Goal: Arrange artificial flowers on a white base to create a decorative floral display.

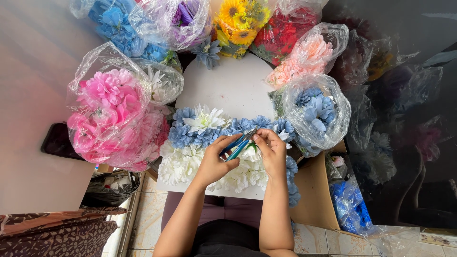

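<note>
Bright, even daylight; perhaps edge distortion.

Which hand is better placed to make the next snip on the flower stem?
Probably the left hand: it already grips the blue-handled pliers, whose tips point at the white flower. The right hand pinches that flower, so it looks suited to steadying.

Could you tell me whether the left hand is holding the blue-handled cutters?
Yes, the left hand grips the blue-handled cutters, whose tips meet the right hand over white flowers.

left hand (215,164) gripping, right hand (271,151) pinching
</note>
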